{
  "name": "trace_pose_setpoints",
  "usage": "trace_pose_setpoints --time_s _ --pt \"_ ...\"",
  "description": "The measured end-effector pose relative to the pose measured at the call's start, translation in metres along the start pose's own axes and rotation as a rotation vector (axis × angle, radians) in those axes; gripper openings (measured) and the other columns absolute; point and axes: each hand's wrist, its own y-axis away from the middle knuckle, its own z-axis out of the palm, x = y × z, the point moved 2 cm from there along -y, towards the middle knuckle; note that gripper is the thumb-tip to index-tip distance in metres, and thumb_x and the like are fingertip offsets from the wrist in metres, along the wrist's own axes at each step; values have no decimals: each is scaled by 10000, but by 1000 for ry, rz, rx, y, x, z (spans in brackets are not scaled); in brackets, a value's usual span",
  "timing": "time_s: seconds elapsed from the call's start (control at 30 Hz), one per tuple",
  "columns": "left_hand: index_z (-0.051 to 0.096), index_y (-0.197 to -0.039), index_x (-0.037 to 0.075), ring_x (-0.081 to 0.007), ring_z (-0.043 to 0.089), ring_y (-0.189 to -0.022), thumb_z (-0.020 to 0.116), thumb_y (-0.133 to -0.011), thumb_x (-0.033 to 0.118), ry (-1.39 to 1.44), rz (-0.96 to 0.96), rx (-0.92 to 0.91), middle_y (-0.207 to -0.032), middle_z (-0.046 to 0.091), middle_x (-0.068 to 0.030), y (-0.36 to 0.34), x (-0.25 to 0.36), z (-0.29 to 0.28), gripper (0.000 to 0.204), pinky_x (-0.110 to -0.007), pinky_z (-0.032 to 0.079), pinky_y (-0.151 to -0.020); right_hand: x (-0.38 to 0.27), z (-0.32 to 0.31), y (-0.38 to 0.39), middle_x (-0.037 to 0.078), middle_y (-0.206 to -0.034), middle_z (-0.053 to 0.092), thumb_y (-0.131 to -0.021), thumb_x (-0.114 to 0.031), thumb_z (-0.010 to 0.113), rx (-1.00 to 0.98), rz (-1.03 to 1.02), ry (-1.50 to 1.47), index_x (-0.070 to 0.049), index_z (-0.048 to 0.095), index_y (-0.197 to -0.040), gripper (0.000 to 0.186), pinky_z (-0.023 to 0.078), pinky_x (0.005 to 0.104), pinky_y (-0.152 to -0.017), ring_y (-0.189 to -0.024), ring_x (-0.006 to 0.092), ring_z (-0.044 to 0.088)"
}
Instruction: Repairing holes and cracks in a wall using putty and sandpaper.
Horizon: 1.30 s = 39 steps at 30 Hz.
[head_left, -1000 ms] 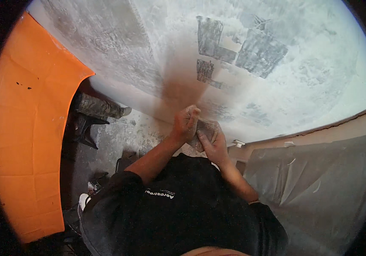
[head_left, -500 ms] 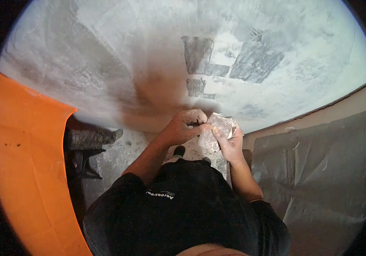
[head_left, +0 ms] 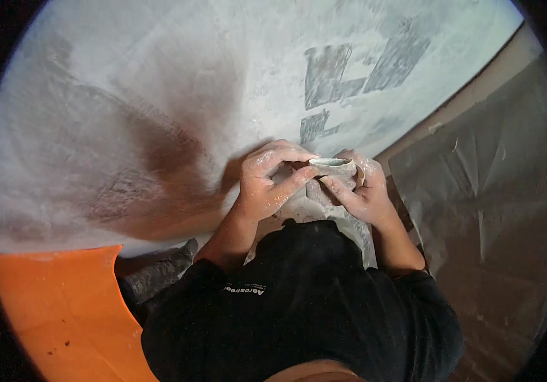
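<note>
In front of my body, both hands hold a dusty, pale sheet of sandpaper [head_left: 335, 170], bent over so that its upper edge forms a narrow loop with a greenish inside. My left hand [head_left: 266, 177] pinches its left end between thumb and fingers. My right hand [head_left: 369, 194] grips the right side, with the thumb on the near face and the fingers behind, mostly hidden. White dust coats the fingers of both hands. Just beyond them stands a large whitish surface [head_left: 267, 89] with powdery smears and dark grey patches [head_left: 327, 73].
At lower left is a bright orange panel [head_left: 63, 312]. A dark, rough object [head_left: 158, 272] lies between it and my left arm. Dark grey sheeting [head_left: 496, 210], creased, covers the right side. The whitish surface curves across the whole far side, close to my hands.
The sandpaper, flatter before, is now bent into a loop. My left hand has moved from beside it to pinch its end. The view has turned, shifting the orange panel lower.
</note>
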Motion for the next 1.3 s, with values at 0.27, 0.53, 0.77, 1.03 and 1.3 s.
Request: trace_pose_setpoints --time_s 0.27,0.53,0.77,1.03,1.3 --pt "691 -896 -25 -154 625 -783 726 -782 -79 218 -52 -7 -873 690 -107 2 -6 7 130 -264 481 -706 -19 20 20 25 -855 621 -861 -107 734 289 37 -88 -22 644 -984 174 459 263 -685 -770 101 555" --pt "697 -945 -34 -137 604 -771 737 -778 -70 39 44 -24 -888 663 -97 2 -2 29 175 -247 477 -659 -23 21 38 48 -974 662 -911 -81 679 328 165 -203 -16 628 -1088 195 492 275 -815 -905 99 602" --pt "646 -1076 -30 -151 615 -778 705 -811 -37 -93 281 42 -943 653 -126 -1 6 17 272 -259 504 -674 -29 19 24 82 -967 691 -919 -39 646 440 17 -145 8 651 -1082 170 507 276 -792 -885 118 631" --pt "723 -989 16 -238 648 -760 675 -778 -67 -382 394 26 -876 672 -112 -15 33 -6 232 -308 528 -681 -39 34 6 38 -896 662 -916 -42 626 211 21 -379 -8 584 -1101 193 503 260 -749 -833 93 612" --pt "676 -956 8 -238 669 -810 682 -808 -43 -360 311 -48 -906 683 -121 -5 36 -11 157 -307 529 -732 -29 42 10 49 -948 656 -920 -134 642 164 138 -536 -14 578 -1137 256 492 286 -789 -873 109 594"
